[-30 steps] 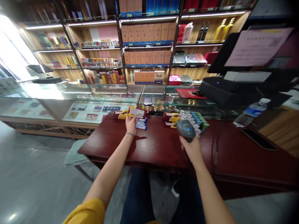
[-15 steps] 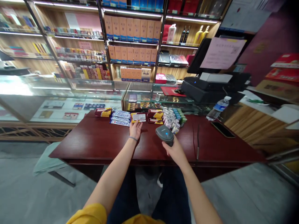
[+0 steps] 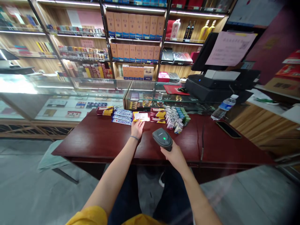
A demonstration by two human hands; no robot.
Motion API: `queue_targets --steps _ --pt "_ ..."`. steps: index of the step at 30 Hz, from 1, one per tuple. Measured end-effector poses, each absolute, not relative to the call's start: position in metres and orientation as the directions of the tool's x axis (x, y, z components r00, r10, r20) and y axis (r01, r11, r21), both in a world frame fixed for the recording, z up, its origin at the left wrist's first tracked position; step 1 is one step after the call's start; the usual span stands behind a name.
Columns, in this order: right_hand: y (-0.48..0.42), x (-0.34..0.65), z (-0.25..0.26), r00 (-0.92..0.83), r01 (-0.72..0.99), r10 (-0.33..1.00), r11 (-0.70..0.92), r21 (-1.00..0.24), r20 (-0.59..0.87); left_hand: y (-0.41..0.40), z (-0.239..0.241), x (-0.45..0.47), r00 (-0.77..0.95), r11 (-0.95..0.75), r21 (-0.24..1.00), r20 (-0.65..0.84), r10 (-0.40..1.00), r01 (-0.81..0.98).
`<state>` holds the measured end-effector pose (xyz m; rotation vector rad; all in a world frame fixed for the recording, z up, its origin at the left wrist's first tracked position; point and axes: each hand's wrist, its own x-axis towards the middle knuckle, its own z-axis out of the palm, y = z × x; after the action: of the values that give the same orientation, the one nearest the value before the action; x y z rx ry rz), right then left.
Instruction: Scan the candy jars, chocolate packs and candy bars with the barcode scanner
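My left hand (image 3: pixel 137 128) grips the lower edge of a yellow-and-maroon snack packet (image 3: pixel 141 116), its white label facing up under a bright patch of light. A dark grey barcode scanner (image 3: pixel 162 137) with a green light on top is in my right hand (image 3: pixel 173 153), its head pointing toward the packet. To the left of that packet lie blue-and-white wrapped bars (image 3: pixel 122 117) and a stack of yellow-and-maroon packets (image 3: pixel 105 110). Another such stack (image 3: pixel 157 115) sits to its right, beside rows of small capped bottles (image 3: pixel 178 127).
The dark red table (image 3: pixel 93 143) stands before a glass display counter (image 3: pixel 98 86). Farther right are a water bottle (image 3: pixel 224 107), a phone (image 3: pixel 228 129) and a black register (image 3: pixel 208 89). A stool with a green cover (image 3: pixel 50 157) is at the left.
The scanner has swung slightly left toward the packet, and its light has gone from blue to green. Bright light now falls on the packet. The whole view has shifted a little.
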<state>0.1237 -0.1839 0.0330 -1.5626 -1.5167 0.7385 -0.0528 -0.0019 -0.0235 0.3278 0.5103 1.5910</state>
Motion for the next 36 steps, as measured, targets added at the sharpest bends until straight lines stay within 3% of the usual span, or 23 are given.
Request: queue_targets --steps 7,15,19,23,25,28,31,36 --pt "-0.185 0.132 0.034 0.170 0.471 0.972 0.066 -0.880 0.163 0.000 -0.024 -0.054 -0.113 -0.021 0.531 -0.141 0.984 -0.847" --pt "-0.188 0.155 0.039 0.285 0.371 0.951 0.005 -0.929 0.119 -0.002 -0.029 -0.053 -0.094 -0.039 0.617 -0.057 0.994 -0.786" --pt "-0.190 0.172 0.045 0.359 0.360 0.927 -0.032 -0.932 0.107 0.000 -0.027 -0.048 -0.148 -0.172 0.802 0.105 0.983 -0.572" --pt "-0.193 0.189 0.049 0.377 0.353 0.921 -0.047 -0.934 0.095 0.009 -0.017 -0.038 -0.225 -0.363 0.924 0.332 0.916 -0.116" --pt "-0.194 0.195 0.050 0.386 0.338 0.917 -0.037 -0.940 0.103 0.013 -0.010 -0.031 -0.196 -0.424 0.892 0.449 0.872 0.155" --pt "-0.196 0.202 0.050 0.386 0.300 0.916 -0.009 -0.954 0.112 0.016 -0.002 -0.017 0.005 -0.521 0.735 0.577 0.817 0.434" --pt "-0.198 0.209 0.049 0.394 0.270 0.912 0.001 -0.963 0.111 0.017 -0.001 -0.001 0.229 -0.602 0.654 0.568 0.791 0.458" --pt "-0.202 0.223 0.044 0.378 0.239 0.922 -0.014 -0.971 0.080 0.020 -0.011 0.021 0.360 -0.629 0.639 0.515 0.778 0.444"
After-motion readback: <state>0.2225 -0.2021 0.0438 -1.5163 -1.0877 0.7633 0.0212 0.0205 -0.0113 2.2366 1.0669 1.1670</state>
